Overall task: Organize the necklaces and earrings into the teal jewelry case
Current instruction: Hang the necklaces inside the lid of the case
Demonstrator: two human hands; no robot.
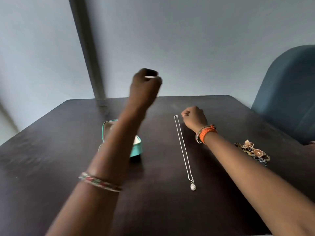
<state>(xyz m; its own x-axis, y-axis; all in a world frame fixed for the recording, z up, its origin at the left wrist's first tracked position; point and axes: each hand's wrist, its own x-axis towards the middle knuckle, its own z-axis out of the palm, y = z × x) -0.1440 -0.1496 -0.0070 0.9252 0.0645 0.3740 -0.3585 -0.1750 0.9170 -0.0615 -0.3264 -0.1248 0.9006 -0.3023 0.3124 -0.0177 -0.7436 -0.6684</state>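
The open teal jewelry case (136, 148) sits left of the table's (51, 159) middle, partly hidden by the raised left hand (144, 86), which is blurred and pinches something small and pale. A silver necklace (184, 150) lies stretched at the middle. Its far end is just beside the right hand (194, 116), a fist empty as far as shows, and a heap of gold earrings (254, 151) lies near the right edge.

Teal jewelry case (136, 148), silver necklace (185, 154), dark brown table (51, 150), orange bracelet (207, 133)

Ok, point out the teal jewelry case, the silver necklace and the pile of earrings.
teal jewelry case (136, 149), head view, front corner.
silver necklace (183, 150), head view, mid chain.
pile of earrings (253, 151), head view, middle of the cluster.
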